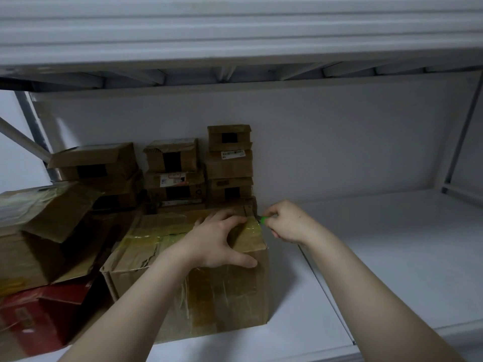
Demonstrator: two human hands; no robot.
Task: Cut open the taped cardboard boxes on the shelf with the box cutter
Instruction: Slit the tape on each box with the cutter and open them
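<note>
Left hand (pixel 218 240) lies flat, fingers spread, on the creased, glossy-taped cardboard box (pixel 198 278) at frame centre; right hand (pixel 286 223) fingers curl closed around the green box cutter (pixel 263 219) at the box's far right corner.

A storeroom: white metal shelving (pixel 392 257) stacked with taped cardboard boxes (pixel 230 163) against a bare wall (pixel 339 139).

A red carton (pixel 39 309) sits low at the left, beneath the white upper shelf (pixel 235 30).
</note>
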